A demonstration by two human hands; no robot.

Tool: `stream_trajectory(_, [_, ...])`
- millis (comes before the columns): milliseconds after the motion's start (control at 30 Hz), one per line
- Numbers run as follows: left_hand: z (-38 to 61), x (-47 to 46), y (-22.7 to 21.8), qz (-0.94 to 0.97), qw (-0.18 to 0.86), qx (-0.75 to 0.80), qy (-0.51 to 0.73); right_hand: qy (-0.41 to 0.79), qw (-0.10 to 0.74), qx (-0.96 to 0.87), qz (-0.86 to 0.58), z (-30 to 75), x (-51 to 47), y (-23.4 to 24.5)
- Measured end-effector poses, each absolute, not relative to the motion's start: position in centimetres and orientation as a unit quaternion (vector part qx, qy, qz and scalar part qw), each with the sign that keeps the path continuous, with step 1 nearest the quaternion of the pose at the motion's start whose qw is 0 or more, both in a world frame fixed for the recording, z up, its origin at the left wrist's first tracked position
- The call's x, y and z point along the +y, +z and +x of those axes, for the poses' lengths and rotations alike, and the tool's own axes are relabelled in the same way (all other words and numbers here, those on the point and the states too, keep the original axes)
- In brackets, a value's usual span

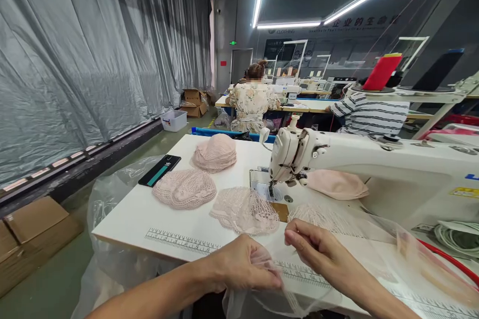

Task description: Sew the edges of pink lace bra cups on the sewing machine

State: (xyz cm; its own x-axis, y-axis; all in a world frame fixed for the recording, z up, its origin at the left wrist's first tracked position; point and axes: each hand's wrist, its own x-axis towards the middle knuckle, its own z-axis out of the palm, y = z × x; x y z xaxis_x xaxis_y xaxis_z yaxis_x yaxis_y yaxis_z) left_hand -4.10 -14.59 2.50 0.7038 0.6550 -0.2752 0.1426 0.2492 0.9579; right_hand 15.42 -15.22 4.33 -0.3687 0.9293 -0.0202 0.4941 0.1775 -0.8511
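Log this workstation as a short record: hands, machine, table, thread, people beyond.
Left hand: gripping sheer fabric at the table's front edge
Right hand: thumb and forefinger close together; grip on fabric unclear
Machine: white sewing machine, its head left of its arm
Table: white, ruler scale along the front edge
Pieces: middle lace piece, left lace piece, pink stack behind
Thread: red cone, dark cone
People: floral top; striped top
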Motion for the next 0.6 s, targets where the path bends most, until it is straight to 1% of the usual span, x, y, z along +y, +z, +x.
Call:
stream_trajectory(100, [-4.6, -13.1, 3.6, 0.624, 0.689, 0.337, 0.152, 0.445, 0.210, -0.737, -0.463, 16.0, -14.4, 5.4])
stream_trajectory(133, [-4.8, -12.3, 4.4, 0.666, 0.647, 0.344, 0.138, 0.445, 0.184, -0.747, -0.459, 16.2, -14.0, 6.2])
stream_trajectory(167, [-4.8, -11.4, 5.4, 0.718, 0.582, 0.359, 0.131, 0.427, 0.163, -0.761, -0.461, 16.4, -13.4, 7.0])
stream_trajectory(200, [-4.9, -10.5, 6.6, 0.769, 0.501, 0.375, 0.129, 0.387, 0.151, -0.780, -0.468, 16.6, -12.8, 8.1])
stream_trajectory(233, [-4.9, -9.6, 7.9, 0.814, 0.402, 0.393, 0.144, 0.323, 0.158, -0.800, -0.480, 16.8, -12.2, 9.1])
stream_trajectory(300, [-5.0, -8.2, 10.1, 0.840, 0.280, 0.421, 0.197, 0.158, 0.216, -0.831, -0.488, 17.2, -11.5, 11.0])
stream_trajectory(367, [-5.1, -7.4, 11.3, 0.859, 0.154, 0.403, 0.275, 0.011, 0.286, -0.840, -0.462, 17.7, -11.3, 11.7])
stream_trajectory(433, [-5.3, -7.0, 10.8, 0.878, -0.040, 0.337, 0.337, -0.082, 0.322, -0.844, -0.422, 18.0, -11.4, 10.6])
stream_trajectory(467, [-5.5, -6.8, 9.8, 0.880, -0.139, 0.295, 0.346, -0.112, 0.329, -0.849, -0.397, 18.1, -11.3, 9.4])
stream_trajectory(500, [-5.6, -6.7, 8.6, 0.880, -0.215, 0.259, 0.335, -0.108, 0.302, -0.860, -0.397, 18.1, -11.2, 7.9])
stream_trajectory(567, [-5.7, -6.5, 5.4, 0.893, -0.286, 0.211, 0.277, -0.100, 0.283, -0.882, -0.363, 17.7, -11.0, 4.5])
stream_trajectory(600, [-5.8, -6.4, 3.8, 0.897, -0.296, 0.200, 0.258, -0.092, 0.271, -0.884, -0.371, 17.4, -10.8, 2.9])
